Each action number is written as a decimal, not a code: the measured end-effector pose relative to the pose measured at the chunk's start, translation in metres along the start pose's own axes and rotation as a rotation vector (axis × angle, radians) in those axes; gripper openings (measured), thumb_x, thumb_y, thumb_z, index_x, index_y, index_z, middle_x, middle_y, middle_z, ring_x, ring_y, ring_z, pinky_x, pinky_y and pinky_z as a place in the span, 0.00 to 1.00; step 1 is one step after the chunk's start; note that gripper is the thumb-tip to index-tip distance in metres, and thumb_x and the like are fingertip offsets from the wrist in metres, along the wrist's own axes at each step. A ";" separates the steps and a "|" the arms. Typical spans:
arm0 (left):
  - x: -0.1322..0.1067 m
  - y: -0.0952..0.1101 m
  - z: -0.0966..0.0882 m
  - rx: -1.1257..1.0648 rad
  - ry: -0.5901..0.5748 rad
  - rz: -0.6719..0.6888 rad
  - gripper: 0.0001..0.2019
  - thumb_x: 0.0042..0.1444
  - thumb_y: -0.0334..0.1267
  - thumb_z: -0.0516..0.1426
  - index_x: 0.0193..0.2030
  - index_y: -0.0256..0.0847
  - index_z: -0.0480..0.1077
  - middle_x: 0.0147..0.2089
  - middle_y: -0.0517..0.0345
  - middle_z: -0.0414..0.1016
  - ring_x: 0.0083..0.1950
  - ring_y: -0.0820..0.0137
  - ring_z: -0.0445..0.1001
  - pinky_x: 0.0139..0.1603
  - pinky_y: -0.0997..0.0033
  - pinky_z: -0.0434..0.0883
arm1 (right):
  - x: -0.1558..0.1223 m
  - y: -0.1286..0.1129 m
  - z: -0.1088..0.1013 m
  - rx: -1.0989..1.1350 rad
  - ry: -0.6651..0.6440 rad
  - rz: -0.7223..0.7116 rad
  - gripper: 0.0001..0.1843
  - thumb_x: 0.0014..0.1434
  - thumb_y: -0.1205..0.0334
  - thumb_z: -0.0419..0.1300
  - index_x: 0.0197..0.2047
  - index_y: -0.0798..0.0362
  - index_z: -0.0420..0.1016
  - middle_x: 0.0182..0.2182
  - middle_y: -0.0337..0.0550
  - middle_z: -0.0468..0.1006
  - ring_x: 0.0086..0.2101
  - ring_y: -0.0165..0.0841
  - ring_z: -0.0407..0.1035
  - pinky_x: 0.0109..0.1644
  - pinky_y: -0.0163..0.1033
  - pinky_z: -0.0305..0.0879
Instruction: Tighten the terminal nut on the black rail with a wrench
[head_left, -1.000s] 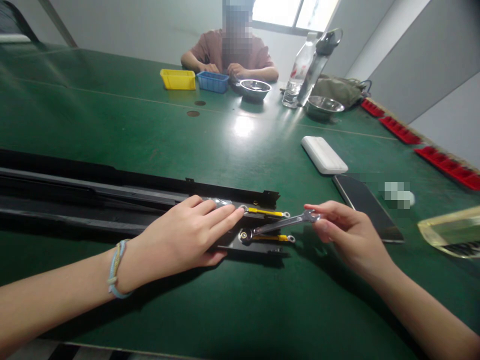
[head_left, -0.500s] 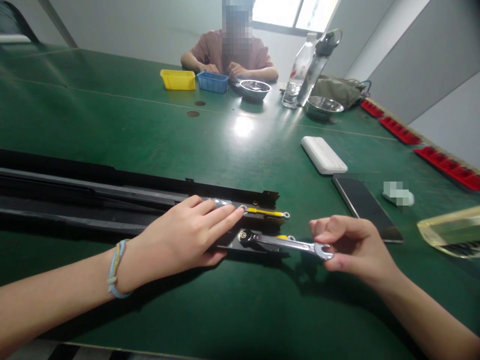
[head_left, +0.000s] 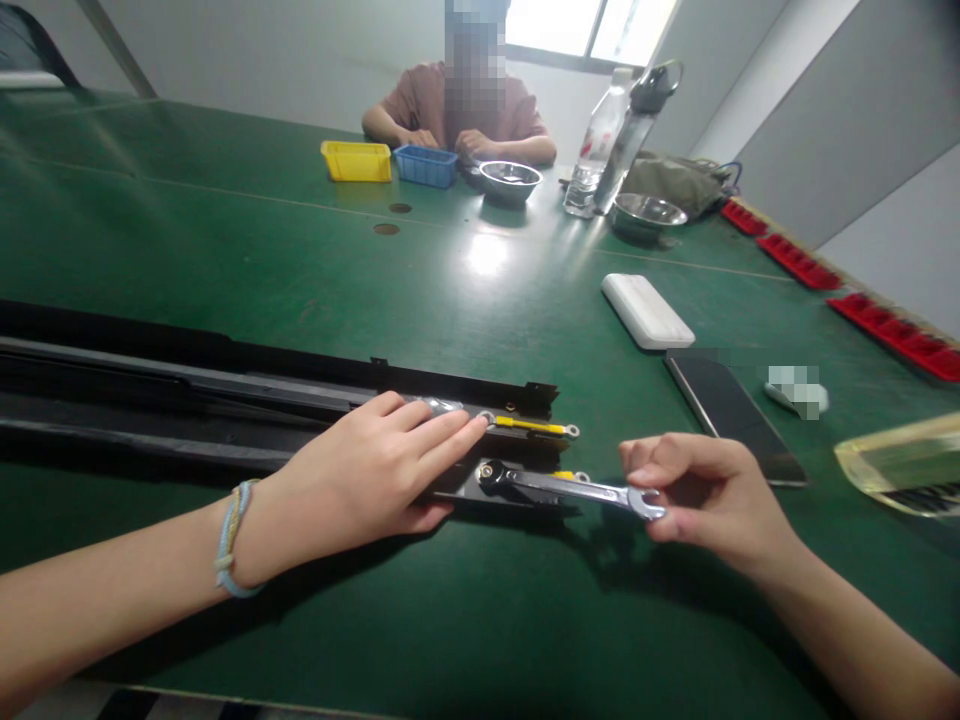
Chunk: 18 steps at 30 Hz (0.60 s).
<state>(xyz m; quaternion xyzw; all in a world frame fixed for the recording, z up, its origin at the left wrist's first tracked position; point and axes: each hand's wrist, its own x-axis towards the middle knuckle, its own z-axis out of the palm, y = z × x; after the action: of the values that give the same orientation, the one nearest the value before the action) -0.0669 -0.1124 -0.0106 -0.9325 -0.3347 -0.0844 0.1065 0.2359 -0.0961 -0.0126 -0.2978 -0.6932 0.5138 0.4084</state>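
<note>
Long black metal rails (head_left: 247, 440) lie across the table, their ends near the middle of the view. My left hand (head_left: 367, 460) rests flat over them, fingers stretched out and close together. Its fingertips touch the ring end of a short yellow wire (head_left: 536, 427) with ring terminals. A second yellow wire (head_left: 566, 475) shows partly behind the wrench. The ratchet ring of the silver combination wrench (head_left: 574, 487) sits around a fastener on the nearer rail end. My right hand (head_left: 705, 495) holds the wrench's open-jaw end between thumb and curled fingers.
Right of the rails lie a white power bank (head_left: 647, 311), a phone (head_left: 735, 415) and a yellowish transparent case (head_left: 904, 465). Farther back stand yellow (head_left: 356, 162) and blue (head_left: 426, 167) bins, metal bowls (head_left: 510, 180) and bottles (head_left: 592, 150). A person (head_left: 420, 110) sits opposite. Red trays (head_left: 892, 330) line the right edge.
</note>
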 end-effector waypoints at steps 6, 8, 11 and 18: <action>-0.005 0.003 -0.003 0.013 0.000 0.003 0.29 0.56 0.41 0.57 0.63 0.31 0.59 0.55 0.44 0.75 0.48 0.59 0.75 0.45 0.58 0.72 | 0.001 -0.007 0.003 -0.152 0.237 0.121 0.10 0.45 0.51 0.74 0.30 0.45 0.84 0.20 0.39 0.74 0.20 0.31 0.66 0.21 0.35 0.62; -0.004 0.004 -0.002 0.012 -0.002 0.002 0.29 0.56 0.41 0.57 0.63 0.31 0.59 0.55 0.44 0.75 0.47 0.59 0.75 0.45 0.57 0.72 | 0.001 -0.005 0.003 -0.170 0.266 0.164 0.12 0.45 0.51 0.74 0.31 0.47 0.84 0.19 0.39 0.74 0.18 0.30 0.64 0.19 0.35 0.61; -0.002 0.006 -0.001 0.010 -0.004 0.002 0.29 0.56 0.41 0.56 0.63 0.31 0.59 0.54 0.44 0.76 0.47 0.59 0.75 0.45 0.57 0.72 | 0.000 -0.002 0.001 -0.156 0.284 0.203 0.11 0.47 0.52 0.73 0.33 0.47 0.84 0.19 0.37 0.72 0.17 0.28 0.61 0.18 0.33 0.59; -0.002 0.005 -0.002 0.011 -0.006 -0.003 0.29 0.56 0.41 0.56 0.63 0.32 0.60 0.55 0.43 0.75 0.48 0.59 0.75 0.46 0.58 0.72 | -0.001 -0.001 -0.001 -0.161 0.266 0.193 0.13 0.46 0.49 0.73 0.31 0.47 0.83 0.21 0.39 0.74 0.19 0.30 0.64 0.19 0.34 0.60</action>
<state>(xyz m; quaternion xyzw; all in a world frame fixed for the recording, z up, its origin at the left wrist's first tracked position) -0.0657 -0.1179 -0.0102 -0.9317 -0.3366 -0.0797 0.1104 0.2373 -0.0965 -0.0119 -0.4602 -0.6399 0.4496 0.4202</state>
